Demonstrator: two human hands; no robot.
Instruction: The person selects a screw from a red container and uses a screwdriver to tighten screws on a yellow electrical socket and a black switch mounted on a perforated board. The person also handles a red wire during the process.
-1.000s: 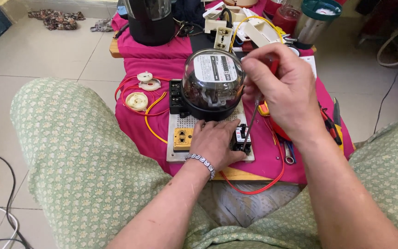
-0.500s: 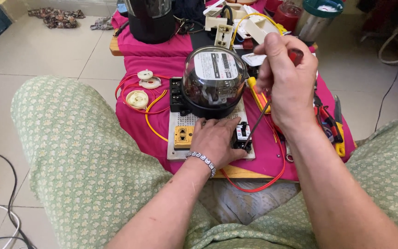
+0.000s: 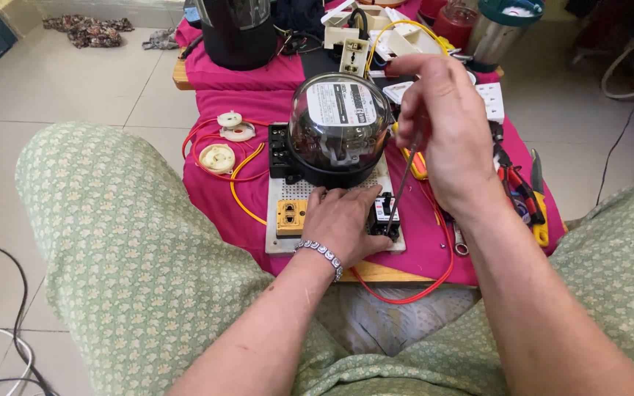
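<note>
The person sits low with both knees spread in pale green patterned trousers, leaning over a small wooden bench [image 3: 398,274] draped in a bright pink cloth [image 3: 240,205]. Their right hand [image 3: 449,136] is raised above the work, its grip closed around the handle of a screwdriver [image 3: 403,180]; the thin dark shaft slants down and to the left, and its tip meets a small black breaker [image 3: 386,216] at the near right corner of a white perforated board [image 3: 288,246]. The left hand [image 3: 343,224], a beaded silver bracelet [image 3: 322,254] on its wrist, lies flat on that board with the fingers spread and the grip loose, pressing down just beside the breaker and holding nothing. Right behind the left fingertips stands a round electricity meter [image 3: 339,128] under a clear glass dome, seated on a black base at the far end of the board. A yellow socket [image 3: 290,217] is mounted at the board's near left, just left of the hand. Out to the left on the cloth lie white round lamp holders [image 3: 218,158], looped with red and yellow wire. To the right of the right wrist rest red-handled pliers [image 3: 516,183] and a yellow-handled tool. Further back stand a black pot [image 3: 238,33], white sockets and a steel flask with a green lid [image 3: 504,29].
</note>
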